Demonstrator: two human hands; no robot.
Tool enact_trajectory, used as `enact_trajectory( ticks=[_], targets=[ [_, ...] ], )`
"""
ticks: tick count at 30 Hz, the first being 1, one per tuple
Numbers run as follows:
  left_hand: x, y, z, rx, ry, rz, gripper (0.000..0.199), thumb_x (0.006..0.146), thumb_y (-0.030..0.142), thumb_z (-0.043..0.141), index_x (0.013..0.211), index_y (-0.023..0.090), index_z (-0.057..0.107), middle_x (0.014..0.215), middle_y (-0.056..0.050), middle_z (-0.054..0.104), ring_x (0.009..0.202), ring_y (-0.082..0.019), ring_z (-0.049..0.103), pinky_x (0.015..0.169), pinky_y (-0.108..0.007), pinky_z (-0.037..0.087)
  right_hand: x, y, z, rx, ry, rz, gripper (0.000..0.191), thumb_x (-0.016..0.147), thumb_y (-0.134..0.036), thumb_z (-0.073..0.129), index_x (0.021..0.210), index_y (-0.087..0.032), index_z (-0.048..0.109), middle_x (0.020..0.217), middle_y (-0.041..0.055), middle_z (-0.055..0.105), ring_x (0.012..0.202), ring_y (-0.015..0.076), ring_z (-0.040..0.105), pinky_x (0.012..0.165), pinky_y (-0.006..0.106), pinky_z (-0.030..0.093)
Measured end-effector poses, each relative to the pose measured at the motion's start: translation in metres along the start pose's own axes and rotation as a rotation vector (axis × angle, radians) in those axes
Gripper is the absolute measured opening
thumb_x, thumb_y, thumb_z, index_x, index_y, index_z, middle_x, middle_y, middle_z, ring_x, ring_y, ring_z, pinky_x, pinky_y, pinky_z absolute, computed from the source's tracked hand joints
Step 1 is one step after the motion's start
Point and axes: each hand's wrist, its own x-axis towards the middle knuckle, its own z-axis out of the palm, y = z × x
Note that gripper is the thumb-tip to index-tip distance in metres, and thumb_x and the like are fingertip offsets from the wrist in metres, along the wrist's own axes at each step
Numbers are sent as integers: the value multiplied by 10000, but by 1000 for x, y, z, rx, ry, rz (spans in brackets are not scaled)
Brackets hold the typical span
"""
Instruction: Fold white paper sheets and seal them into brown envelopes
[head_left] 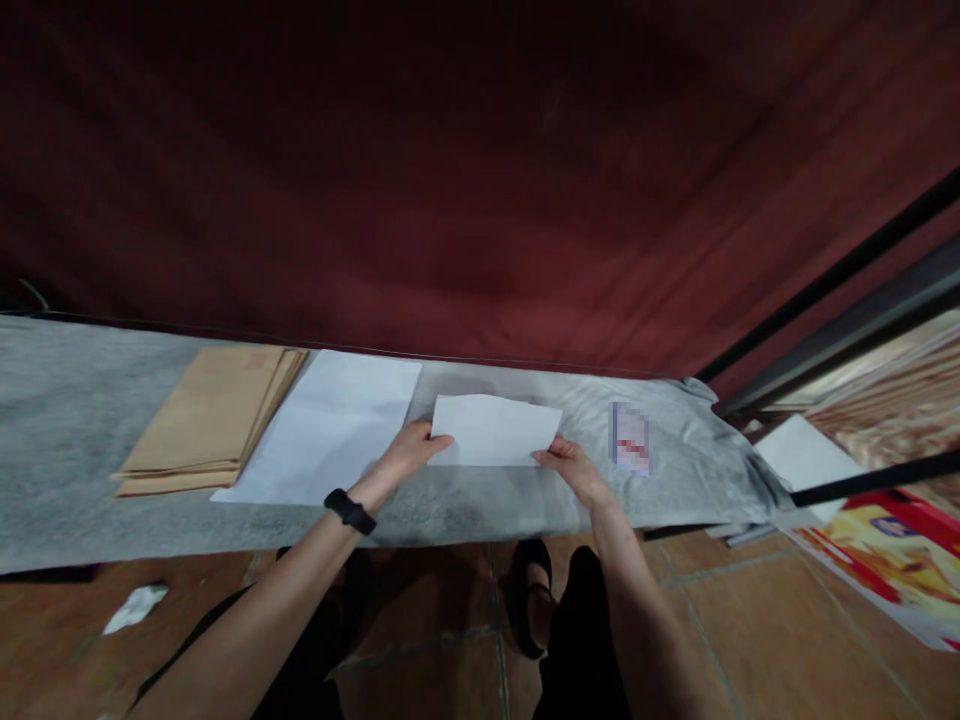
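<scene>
White paper (495,430) spans the gap between the left hand (411,450) and the right hand (568,467), over the middle of the bench (480,510), its long sides running roughly along the front edge. As I see it, the left hand pinches the paper's left side, thumb on top, and the right hand pinches near its lower right corner; the fingers underneath are hidden. Whether the paper touches the grey cloth (682,490) or hangs just above it, I can't tell. Just to its left lies larger white paper sheeting (330,420), partly covered by the left wrist, and beside that, toward the bench's left end, a brown paper stack (202,415). Near the right end sits a small flat item (631,440), too blurred to read. Dark red fabric (450,200) rises along the back edge. Past the right end, a red-and-yellow box (892,560) shows only in part.
</scene>
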Motion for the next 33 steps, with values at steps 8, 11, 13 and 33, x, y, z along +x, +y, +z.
enact_trajectory(
  ticks=[8,11,13,33],
  targets=[
    [-32,1,3,-179,-22,130,361,796,488,581,822,157,721,836,-71,757,845,-274,705,727,-359,562,-12,-1,7,-29,83,-92,344,687,-545,773,835,-235,779,877,16,781,864,247,696,897,415,537],
    [-42,-2,7,-119,0,258,328,835,428,564,952,188,754,996,-59,779,985,-273,705,910,-394,553,-23,6,10,-45,55,-61,309,738,-509,749,909,-254,786,911,22,784,890,249,703,892,411,544],
    [-43,-1,7,-80,11,378,303,838,328,552,1028,210,757,1107,-56,765,1069,-253,689,1011,-408,515,-26,9,13,-57,82,-70,290,749,-482,744,934,-262,789,935,38,786,910,262,708,893,425,548],
    [-41,-21,17,684,-186,627,484,943,47,426,1393,188,536,1561,-142,435,1486,-230,333,1202,-425,294,-17,24,7,-608,-47,-290,462,826,-133,481,1173,-283,746,1412,43,608,1340,233,524,1174,466,367]
  ],
)
